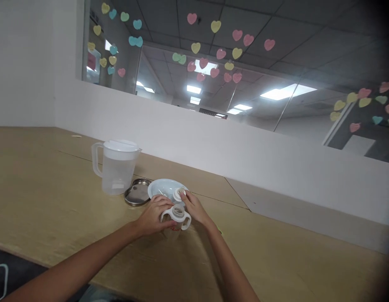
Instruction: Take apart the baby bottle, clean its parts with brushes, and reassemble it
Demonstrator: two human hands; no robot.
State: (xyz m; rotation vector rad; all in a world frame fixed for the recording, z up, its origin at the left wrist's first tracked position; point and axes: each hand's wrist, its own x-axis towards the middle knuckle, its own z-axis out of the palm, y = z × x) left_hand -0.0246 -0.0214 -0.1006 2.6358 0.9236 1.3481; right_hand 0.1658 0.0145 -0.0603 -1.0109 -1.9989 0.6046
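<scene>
My left hand [155,216] is wrapped round a clear baby bottle [178,212] with two white side handles; its mouth is uncovered. In my right hand [194,206] is a white cap [179,194], held just above and behind the bottle's mouth and apart from it. Right behind my hands sits a white bowl [164,184] with something clear in it, too unclear to name. A round metal tray [137,193] lies at the left of the bowl.
A clear plastic pitcher [119,167] with a white lid and a handle stands at the back left. A white wall [181,138] rises behind the wooden table [71,201]. A small green thing [220,230] lies partly behind my right forearm.
</scene>
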